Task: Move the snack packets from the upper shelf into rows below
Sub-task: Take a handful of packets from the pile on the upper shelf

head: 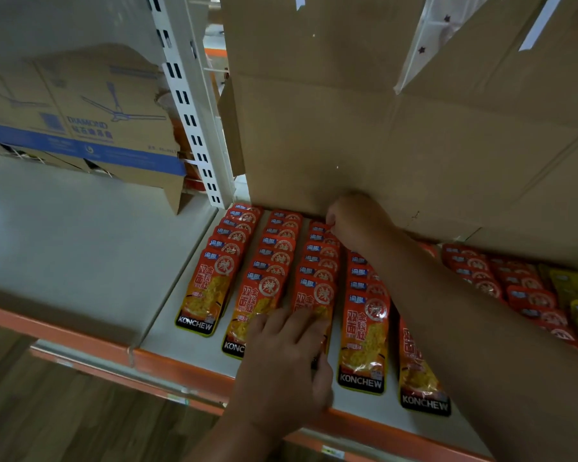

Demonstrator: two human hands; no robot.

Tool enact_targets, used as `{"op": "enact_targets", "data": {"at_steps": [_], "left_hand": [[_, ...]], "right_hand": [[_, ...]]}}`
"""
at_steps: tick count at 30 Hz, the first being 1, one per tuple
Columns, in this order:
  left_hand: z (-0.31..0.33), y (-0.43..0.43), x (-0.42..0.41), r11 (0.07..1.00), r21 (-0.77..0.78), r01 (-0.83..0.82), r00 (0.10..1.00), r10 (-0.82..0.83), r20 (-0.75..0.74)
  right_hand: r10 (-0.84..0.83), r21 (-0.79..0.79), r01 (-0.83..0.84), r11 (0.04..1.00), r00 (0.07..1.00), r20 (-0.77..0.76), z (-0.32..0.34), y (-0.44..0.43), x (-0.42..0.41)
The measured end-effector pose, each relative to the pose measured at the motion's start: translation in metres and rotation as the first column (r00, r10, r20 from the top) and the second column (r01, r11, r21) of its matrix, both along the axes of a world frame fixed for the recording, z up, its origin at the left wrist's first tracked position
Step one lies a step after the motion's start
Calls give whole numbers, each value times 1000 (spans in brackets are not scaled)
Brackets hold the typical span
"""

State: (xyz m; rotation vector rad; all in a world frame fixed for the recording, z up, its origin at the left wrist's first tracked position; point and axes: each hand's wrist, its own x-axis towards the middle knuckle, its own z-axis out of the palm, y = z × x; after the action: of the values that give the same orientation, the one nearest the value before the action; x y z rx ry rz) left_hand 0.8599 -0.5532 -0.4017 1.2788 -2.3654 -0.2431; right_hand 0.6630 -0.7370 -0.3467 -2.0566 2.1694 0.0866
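Shelf [184, 348]; packets [211, 295] partly behind forearm [481, 311]

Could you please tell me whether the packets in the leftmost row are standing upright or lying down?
Lying down: the leftmost row lies flat on the shelf, each packet overlapping the one behind, printed faces up.

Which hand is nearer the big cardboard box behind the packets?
Right. The right hand sits at the bottom edge of the cardboard box; the left hand rests on a front packet near the shelf edge.
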Motion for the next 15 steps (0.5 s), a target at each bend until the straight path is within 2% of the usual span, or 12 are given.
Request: {"op": "enact_targets", "data": {"at_steps": [7, 12, 13, 15], "left_hand": [[1, -1, 0, 1000, 5, 8, 1000, -8, -3], [1, -1, 0, 1000, -3, -2, 1000, 2, -7], [1, -1, 0, 1000, -6, -4, 1000, 4, -8], [0, -1, 0, 1000, -9, -9, 1000, 9, -11]], "right_hand": [[-12, 28, 12, 1000, 1000, 3, 2, 1, 1], [17, -118, -2, 993, 992, 122, 21, 23, 0], [39, -109, -22, 994, 987, 156, 27, 29, 2], [106, 3, -108, 994, 977, 185, 37, 42, 10]]}}
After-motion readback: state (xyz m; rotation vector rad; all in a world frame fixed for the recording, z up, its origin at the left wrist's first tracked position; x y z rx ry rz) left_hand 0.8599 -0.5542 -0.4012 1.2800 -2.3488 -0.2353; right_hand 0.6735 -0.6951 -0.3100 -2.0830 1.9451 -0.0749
